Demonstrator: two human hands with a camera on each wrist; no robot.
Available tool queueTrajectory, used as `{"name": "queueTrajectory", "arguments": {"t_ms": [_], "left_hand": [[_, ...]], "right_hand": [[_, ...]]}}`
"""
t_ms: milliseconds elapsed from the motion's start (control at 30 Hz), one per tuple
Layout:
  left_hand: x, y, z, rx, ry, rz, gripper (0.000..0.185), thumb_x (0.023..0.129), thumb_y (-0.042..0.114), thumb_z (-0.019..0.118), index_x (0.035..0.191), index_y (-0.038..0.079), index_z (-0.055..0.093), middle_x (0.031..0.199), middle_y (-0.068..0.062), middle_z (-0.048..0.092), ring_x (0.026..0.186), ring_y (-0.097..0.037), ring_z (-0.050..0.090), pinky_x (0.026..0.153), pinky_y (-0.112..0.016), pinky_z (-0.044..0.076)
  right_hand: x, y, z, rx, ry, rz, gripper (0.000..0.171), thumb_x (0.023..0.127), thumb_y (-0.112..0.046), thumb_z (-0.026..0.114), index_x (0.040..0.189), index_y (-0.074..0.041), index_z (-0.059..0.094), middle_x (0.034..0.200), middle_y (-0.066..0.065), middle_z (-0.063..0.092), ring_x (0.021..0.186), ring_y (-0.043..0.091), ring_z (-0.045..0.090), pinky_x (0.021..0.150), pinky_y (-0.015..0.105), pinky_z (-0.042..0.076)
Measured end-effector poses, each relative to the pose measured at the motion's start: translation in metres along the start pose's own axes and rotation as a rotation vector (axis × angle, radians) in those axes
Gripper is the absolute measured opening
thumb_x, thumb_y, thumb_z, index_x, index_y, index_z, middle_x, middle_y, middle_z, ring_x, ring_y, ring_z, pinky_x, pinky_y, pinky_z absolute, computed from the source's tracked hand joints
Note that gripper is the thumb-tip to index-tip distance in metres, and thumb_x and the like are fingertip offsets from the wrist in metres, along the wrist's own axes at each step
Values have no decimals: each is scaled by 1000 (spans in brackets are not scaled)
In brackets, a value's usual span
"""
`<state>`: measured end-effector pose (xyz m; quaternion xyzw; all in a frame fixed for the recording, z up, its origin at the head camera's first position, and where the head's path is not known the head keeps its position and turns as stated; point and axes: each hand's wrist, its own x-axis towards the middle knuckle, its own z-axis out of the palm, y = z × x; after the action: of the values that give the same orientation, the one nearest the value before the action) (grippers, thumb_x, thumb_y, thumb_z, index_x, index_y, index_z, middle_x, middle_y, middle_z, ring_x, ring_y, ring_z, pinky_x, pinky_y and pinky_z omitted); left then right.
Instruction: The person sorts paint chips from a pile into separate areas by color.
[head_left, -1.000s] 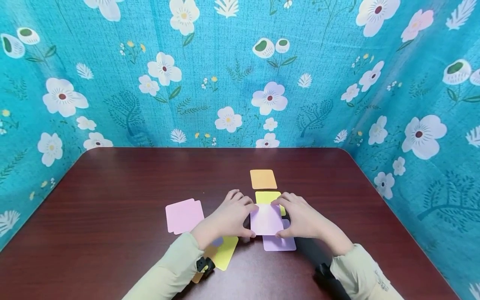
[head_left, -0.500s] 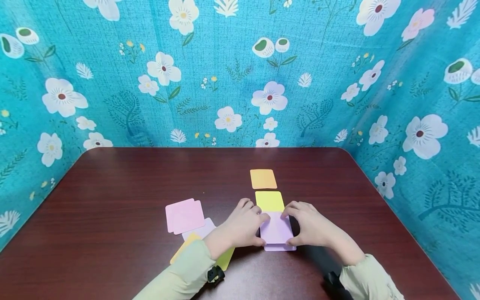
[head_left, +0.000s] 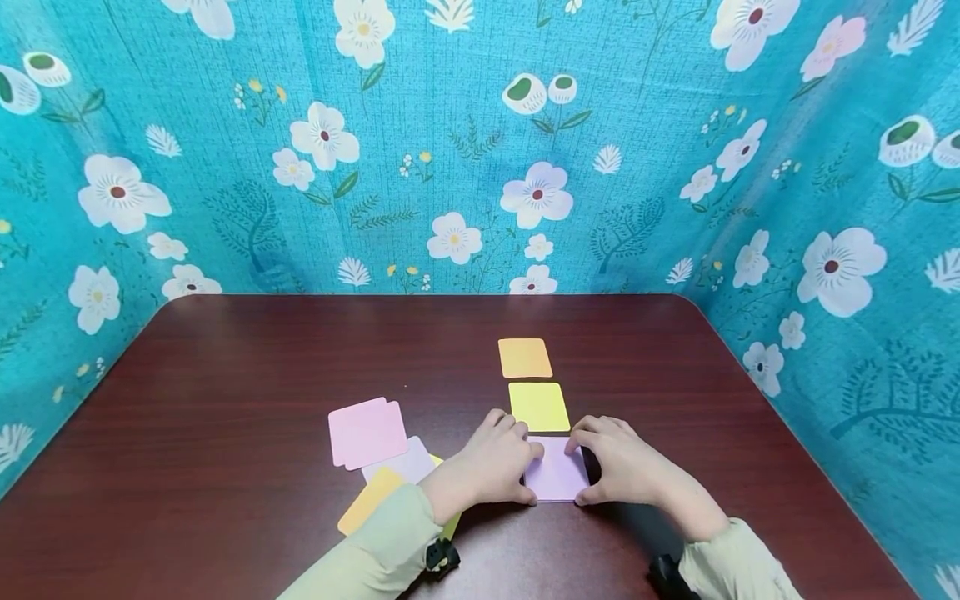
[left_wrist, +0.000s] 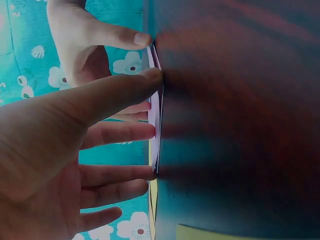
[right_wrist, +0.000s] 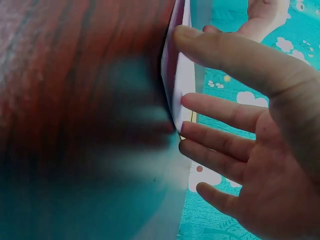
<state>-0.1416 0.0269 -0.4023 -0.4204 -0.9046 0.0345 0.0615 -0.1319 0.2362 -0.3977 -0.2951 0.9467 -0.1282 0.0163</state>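
Head view shows my left hand (head_left: 498,462) and right hand (head_left: 626,462) flanking the lilac card stack (head_left: 556,477) on the table (head_left: 225,350), just in front of me. Fingertips of both hands pinch its side edges; the wrist views confirm thumbs and fingers touching the thin card edges. The stack lies flat, squared, just below the yellow card (head_left: 538,407), which sits below the orange card (head_left: 525,357). I judge three positions of the column as placed. Remaining items: the pink cards (head_left: 367,432) and the loose overlapping cards (head_left: 390,483) at my left sleeve, not yet sorted.
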Motion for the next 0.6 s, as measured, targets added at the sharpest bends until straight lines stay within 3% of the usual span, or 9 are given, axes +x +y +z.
{"name": "queueTrajectory", "arguments": {"t_ms": [367,600], "left_hand": [[-2,0,-3,-15,-27,-13,39,67,56,68,94,29,66,84,4,53,85,-15,49,83,-32,32],[-4,-10,-5,-95,-85,17,42,71,51,68,106,29,63,94,5,55,93,-15,50,88,-34,31]], "right_hand": [[2,-9,-5,-67,-31,23,45,53,-31,83,89,-13,62,99,1,52,97,26,51,89,51,34],[14,-14,-9,-117,-87,74,36,58,-31,81,83,-13,64,86,-2,54,88,23,53,89,51,35]]}}
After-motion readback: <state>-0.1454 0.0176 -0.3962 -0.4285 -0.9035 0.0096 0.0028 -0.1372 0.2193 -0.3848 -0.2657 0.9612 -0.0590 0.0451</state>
